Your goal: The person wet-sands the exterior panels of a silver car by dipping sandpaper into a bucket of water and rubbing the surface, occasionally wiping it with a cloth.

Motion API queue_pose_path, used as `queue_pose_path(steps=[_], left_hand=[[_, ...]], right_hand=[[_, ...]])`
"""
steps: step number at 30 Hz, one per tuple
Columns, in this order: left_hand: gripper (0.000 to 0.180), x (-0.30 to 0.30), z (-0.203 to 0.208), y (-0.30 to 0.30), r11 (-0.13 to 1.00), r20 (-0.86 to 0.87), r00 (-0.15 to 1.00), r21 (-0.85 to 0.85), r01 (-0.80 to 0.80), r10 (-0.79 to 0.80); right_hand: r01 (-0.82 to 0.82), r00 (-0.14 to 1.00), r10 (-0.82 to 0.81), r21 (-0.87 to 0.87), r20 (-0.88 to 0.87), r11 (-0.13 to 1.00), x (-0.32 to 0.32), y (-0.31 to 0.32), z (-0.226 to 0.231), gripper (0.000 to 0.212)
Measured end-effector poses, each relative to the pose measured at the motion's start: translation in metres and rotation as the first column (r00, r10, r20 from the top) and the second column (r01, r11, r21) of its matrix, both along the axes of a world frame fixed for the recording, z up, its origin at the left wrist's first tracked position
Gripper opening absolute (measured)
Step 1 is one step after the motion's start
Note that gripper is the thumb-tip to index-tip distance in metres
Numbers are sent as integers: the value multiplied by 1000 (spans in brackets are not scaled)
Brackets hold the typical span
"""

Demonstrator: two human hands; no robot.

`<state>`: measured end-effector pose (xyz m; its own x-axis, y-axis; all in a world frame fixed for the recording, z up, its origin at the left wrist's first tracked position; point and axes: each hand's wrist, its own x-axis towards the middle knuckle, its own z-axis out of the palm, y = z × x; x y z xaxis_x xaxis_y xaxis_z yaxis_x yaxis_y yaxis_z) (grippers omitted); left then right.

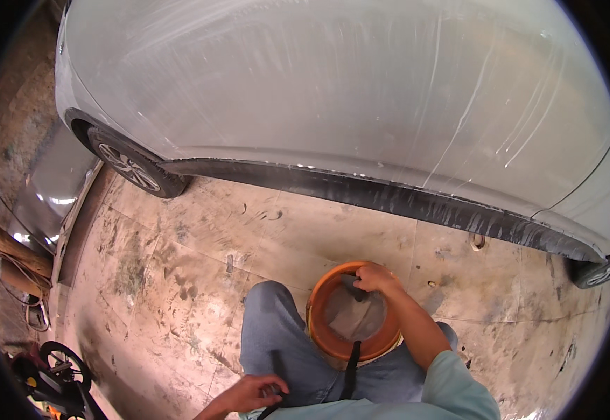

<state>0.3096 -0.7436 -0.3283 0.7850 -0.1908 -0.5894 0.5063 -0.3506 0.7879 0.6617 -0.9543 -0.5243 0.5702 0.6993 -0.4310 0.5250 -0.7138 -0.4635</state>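
My right hand (373,278) reaches over the rim of an orange bucket (317,329) between my knees. Its fingers are closed on a small dark piece (359,294), whose kind I cannot make out, above cloudy grey water (357,316). My left hand (252,393) rests by my left thigh, its fingers loosely curled and a little apart, with a dark strap beside the fingertips. Ahead stands a grey car (333,91), its side panel marked with pale streaks and drips running down to the black sill (375,192).
The car's wheels (130,166) stand at left and right on a stained, tiled floor (179,280). Along the left lie a loose dark panel (53,185) and a brown roll with a cable (14,255). A motorcycle (56,378) is at the lower left. A black strap (351,371) hangs before me, overlapping the bucket.
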Motion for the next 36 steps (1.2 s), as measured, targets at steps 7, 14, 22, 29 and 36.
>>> queue_pose_path(steps=[7,14,22,29,36], left_hand=[[33,66,-48,-25,872,357,820,378,311,-448],[60,219,-121,-23,937,816,564,285,-203,-126],[49,263,-150,-30,998,273,962,56,8,-23],[52,249,-182,-38,990,87,996,-144,2,11],[60,237,-217,-68,942,616,765,333,-36,-188]], right_hand=[[-90,996,88,-95,-29,991,5,5,12,28],[80,902,-35,87,-431,993,-3,14,73,21],[83,848,61,245,-527,966,9,-28,70,24],[168,873,-39,225,-485,960,1,-18,64,21],[172,859,-93,112,-503,979,1,-8,45,23]])
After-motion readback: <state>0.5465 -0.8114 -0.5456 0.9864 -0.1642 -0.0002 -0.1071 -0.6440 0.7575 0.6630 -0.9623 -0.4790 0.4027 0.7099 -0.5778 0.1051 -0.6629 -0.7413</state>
